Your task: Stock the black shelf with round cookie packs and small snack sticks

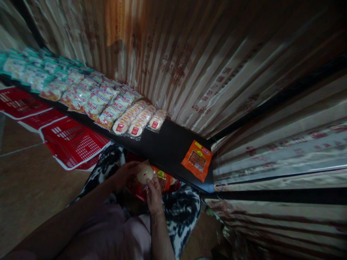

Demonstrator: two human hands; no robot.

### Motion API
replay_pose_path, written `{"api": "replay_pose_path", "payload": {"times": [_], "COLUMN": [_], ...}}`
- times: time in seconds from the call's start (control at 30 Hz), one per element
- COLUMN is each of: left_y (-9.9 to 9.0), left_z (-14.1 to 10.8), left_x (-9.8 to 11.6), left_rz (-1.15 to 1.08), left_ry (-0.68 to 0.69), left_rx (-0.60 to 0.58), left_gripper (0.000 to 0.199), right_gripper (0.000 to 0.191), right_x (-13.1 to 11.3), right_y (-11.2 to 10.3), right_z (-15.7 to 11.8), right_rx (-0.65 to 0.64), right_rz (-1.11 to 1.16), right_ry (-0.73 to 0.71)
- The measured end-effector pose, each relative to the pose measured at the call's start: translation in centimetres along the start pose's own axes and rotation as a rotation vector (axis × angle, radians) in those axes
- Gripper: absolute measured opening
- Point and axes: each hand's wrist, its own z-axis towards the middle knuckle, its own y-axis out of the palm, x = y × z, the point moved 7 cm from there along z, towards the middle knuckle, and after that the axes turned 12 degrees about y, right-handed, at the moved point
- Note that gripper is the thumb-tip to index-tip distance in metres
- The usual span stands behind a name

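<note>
Over my lap, a round pale cracker in clear wrap point(144, 175) is held up between my two hands. My left hand point(127, 172) grips the wrapper's left edge, its fingertips partly hidden behind it. The thumb and fingers of my right hand point(154, 194) pinch the lower right side. Just beyond, a red basket point(141, 196) rests between my knees with an orange snack packet point(164, 180) inside. On the black shelf ahead stand short rows of similar wrapped crackers point(138, 121).
The black shelf point(168, 144) carries several white snack bags point(94, 101) and green bags point(40, 68) to the left, and an orange packet point(197, 159) at its right end. Red baskets point(73, 139) lie at the left. Stacked printed wrapping point(173, 54) rises behind the shelf.
</note>
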Motion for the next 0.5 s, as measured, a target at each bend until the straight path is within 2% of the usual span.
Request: {"api": "replay_pose_path", "payload": {"times": [0.1, 0.2, 0.37, 0.5], "left_y": [-0.3, -0.3, 0.1, 0.4], "left_z": [0.0, 0.0, 0.2, 0.1], "left_x": [0.1, 0.1, 0.3, 0.5], "left_rz": [-0.003, -0.006, -0.051, -0.126], "left_ry": [0.007, 0.014, 0.045, 0.053], "left_rx": [0.060, 0.105, 0.145, 0.133], "left_gripper": [0.047, 0.045, 0.036, 0.036], "right_gripper": [0.052, 0.052, 0.034, 0.026], "right_x": [-0.2, -0.4, -1.6, -3.1], "right_y": [0.1, -0.2, -0.4, 0.8], "right_z": [-0.2, -0.3, -0.8, -1.8], "right_rx": [0.020, 0.089, 0.217, 0.229], "right_rz": [-0.004, -0.100, -0.373, -0.568], "right_ry": [-0.039, -0.094, -0.237, -0.391]}}
